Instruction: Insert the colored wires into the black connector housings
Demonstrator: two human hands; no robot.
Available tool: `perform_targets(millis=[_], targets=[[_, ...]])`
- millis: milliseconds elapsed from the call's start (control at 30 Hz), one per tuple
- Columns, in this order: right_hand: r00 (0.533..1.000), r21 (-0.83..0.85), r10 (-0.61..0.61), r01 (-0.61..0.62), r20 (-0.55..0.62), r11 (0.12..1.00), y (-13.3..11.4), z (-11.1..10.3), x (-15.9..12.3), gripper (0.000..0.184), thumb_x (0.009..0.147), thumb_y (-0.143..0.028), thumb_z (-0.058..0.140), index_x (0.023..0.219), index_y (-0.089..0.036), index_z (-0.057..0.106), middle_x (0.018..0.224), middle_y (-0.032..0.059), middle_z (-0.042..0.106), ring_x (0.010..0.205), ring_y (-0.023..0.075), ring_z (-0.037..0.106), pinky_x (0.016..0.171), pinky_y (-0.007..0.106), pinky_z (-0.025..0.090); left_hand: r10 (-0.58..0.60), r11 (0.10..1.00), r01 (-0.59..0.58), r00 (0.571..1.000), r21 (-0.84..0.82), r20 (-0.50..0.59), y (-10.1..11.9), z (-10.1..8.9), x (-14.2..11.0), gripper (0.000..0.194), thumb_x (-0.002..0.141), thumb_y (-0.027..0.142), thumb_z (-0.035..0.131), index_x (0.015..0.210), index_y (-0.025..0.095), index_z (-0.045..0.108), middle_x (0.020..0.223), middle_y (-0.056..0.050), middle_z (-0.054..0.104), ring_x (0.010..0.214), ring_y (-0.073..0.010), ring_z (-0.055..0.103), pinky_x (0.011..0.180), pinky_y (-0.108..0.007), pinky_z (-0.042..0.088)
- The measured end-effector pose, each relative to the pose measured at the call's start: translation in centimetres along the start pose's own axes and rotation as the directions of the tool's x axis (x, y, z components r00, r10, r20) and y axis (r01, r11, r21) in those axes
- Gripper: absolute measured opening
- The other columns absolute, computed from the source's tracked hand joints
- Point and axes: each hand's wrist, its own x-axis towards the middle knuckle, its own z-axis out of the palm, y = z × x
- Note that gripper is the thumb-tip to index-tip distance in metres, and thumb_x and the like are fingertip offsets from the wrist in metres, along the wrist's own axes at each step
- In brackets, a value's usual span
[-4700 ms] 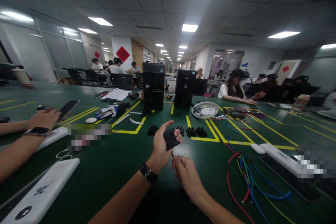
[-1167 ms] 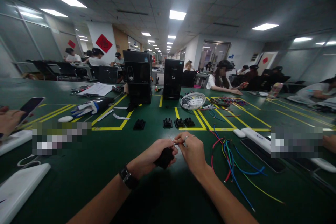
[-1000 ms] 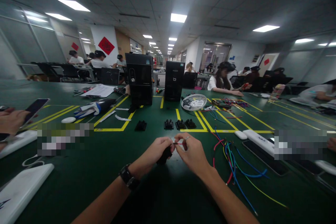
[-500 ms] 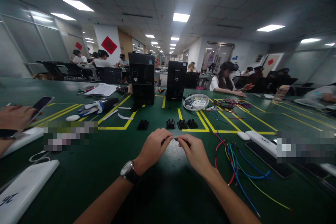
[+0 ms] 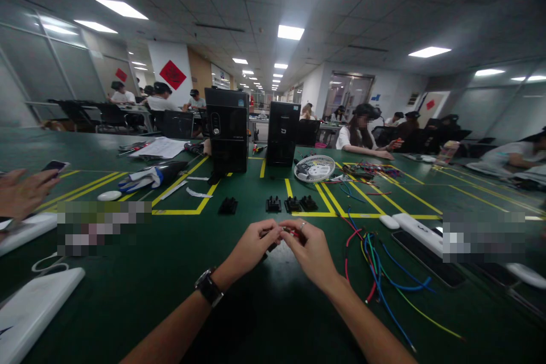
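Left hand [image 5: 251,245] grips a dark part [image 5: 270,247], mostly hidden, above the desk [image 5: 170,264], toward its near edge. Right hand [image 5: 312,247] pinches a red item [image 5: 293,232]; contact between them is unclear. Part is judged light, stiff, possibly slick; hold by its edges.

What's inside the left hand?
In the left hand, only slivers of a dark part show; the hand covers the rest, so its full shape can't be seen.

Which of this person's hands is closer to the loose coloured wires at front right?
Right. The right hand is left of the coloured wires, apart from them; the left hand is farther left.
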Motion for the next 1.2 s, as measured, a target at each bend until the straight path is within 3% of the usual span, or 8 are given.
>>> perform_targets(millis=[233,333,400,633,767,933,1100,1200], targets=[[0.989,-0.163,-0.139,0.145,0.051,0.976,-0.2,-1.4,1.0,0.012,0.085,-0.021,0.057,0.087,-0.019,0.068,0.08,0.0029,0.068,0.072,0.0147,0.061,0.068,0.025,0.046,-0.153,0.974,0.16,0.987,-0.16,0.053,-0.4,1.1,-0.1,0.044,0.085,0.053,0.042,0.074,0.015,0.06,0.068,-0.001,0.054,0.061,-0.0126,0.047,0.057,-0.023,0.035],[0.986,-0.378,-0.09,0.139,0.144,0.915,1.9,-4.7,4.2,0.012,0.084,-0.024,0.059,0.087,-0.02,0.069,0.085,0.0035,0.07,0.078,0.0162,0.063,0.071,0.025,0.046,-0.173,0.962,0.176,0.984,-0.208,0.031,-0.9,1.4,-0.1,0.047,0.085,0.056,0.039,0.09,0.015,0.062,0.073,-0.002,0.057,0.066,-0.0145,0.05,0.06,-0.024,0.038],[0.983,-0.559,0.056,0.052,0.175,0.827,4.1,-7.8,7.0,0.011,0.083,-0.024,0.06,0.084,-0.02,0.07,0.082,0.0033,0.071,0.075,0.0168,0.064,0.069,0.025,0.045,-0.176,0.963,0.178,0.984,-0.2,0.028,-1.3,1.6,-0.1,0.048,0.085,0.056,0.039,0.095,0.015,0.061,0.075,-0.003,0.057,0.068,-0.0151,0.051,0.061,-0.025,0.038],[0.991,-0.653,0.116,-0.048,0.06,0.756,10.1,-16.1,13.1,0.015,0.077,-0.016,0.065,0.09,-0.013,0.07,0.099,0.0111,0.069,0.089,0.0197,0.063,0.083,0.032,0.044,-0.147,0.974,0.145,0.989,-0.177,0.004,-1.7,1.7,0.1,0.045,0.085,0.055,0.04,0.093,0.016,0.061,0.075,-0.002,0.058,0.068,-0.0146,0.052,0.062,-0.025,0.039],[0.993,-0.644,0.106,-0.042,0.061,0.764,11.2,-16.5,11.3,0.017,0.082,-0.02,0.057,0.091,-0.015,0.07,0.103,0.0105,0.068,0.092,0.0189,0.063,0.084,0.033,0.044,-0.267,0.907,0.24,0.963,-0.346,-0.034,-1.2,1.8,-0.1,0.045,0.082,0.058,0.043,0.094,0.017,0.058,0.076,-0.001,0.058,0.063,-0.0139,0.054,0.056,-0.025,0.041],[0.986,-0.63,0.101,0.004,0.13,0.777,11.2,-15.1,5.5,0.013,0.08,-0.021,0.06,0.086,-0.018,0.071,0.09,0.0065,0.071,0.085,0.0195,0.064,0.08,0.032,0.047,-0.4,0.801,0.34,0.916,-0.492,-0.018,-1.7,2.2,-0.4,0.037,0.077,0.054,0.051,0.087,0.018,0.052,0.076,-0.001,0.058,0.055,-0.0136,0.056,0.048,-0.026,0.044],[0.986,-0.608,0.116,-0.019,0.121,0.794,11.4,-13.6,1.4,0.019,0.083,-0.026,0.054,0.091,-0.018,0.07,0.094,0.0084,0.069,0.093,0.0228,0.062,0.086,0.037,0.045,-0.381,0.87,0.328,0.922,-0.369,-0.077,-2.8,1.8,-0.2,0.03,0.077,0.041,0.053,0.097,0.021,0.045,0.088,-0.003,0.061,0.054,-0.0133,0.059,0.051,-0.03,0.05],[0.977,-0.608,0.171,-0.058,0.129,0.792,12.1,-13.3,0.8,0.025,0.083,-0.03,0.054,0.099,-0.017,0.069,0.101,0.0116,0.067,0.099,0.0252,0.06,0.09,0.039,0.042,-0.231,0.969,0.208,0.953,-0.131,-0.196,-3.2,0.0,0.3,0.03,0.079,0.039,0.052,0.102,0.021,0.047,0.088,-0.004,0.063,0.06,-0.014,0.061,0.061,-0.03,0.051]])
